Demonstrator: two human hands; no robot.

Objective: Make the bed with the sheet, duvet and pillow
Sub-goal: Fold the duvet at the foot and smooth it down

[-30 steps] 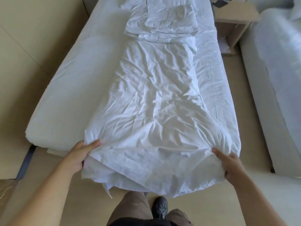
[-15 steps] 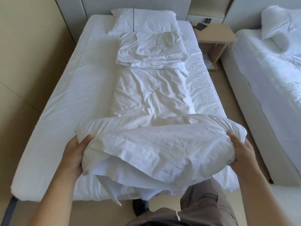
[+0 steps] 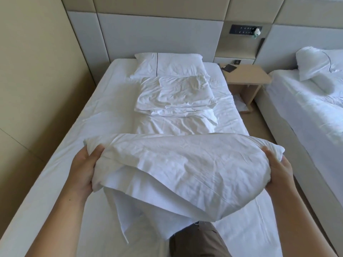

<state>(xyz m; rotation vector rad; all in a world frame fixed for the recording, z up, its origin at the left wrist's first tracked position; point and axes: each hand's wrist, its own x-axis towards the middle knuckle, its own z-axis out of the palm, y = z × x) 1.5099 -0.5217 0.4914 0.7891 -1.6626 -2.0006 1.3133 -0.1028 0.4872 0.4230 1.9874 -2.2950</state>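
A white duvet [image 3: 181,164] lies lengthwise down the middle of the bed, still partly folded near the head end. Its foot end is lifted off the mattress and billows between my hands. My left hand [image 3: 83,169] grips the left corner and my right hand [image 3: 278,169] grips the right corner. The white fitted sheet [image 3: 96,127] covers the mattress on both sides of the duvet. A white pillow [image 3: 170,64] rests flat at the headboard, just beyond the folded part of the duvet.
A beige wall [image 3: 37,80] runs close along the bed's left side. A wooden nightstand [image 3: 246,75] stands between this bed and a second bed [image 3: 306,112] on the right, with a narrow floor strip between them. My leg [image 3: 200,240] is at the bed's foot.
Both hands have raised the duvet's foot end from the mattress edge and carried it up and forward. My view has tilted upward, so the headboard and pillow now show.
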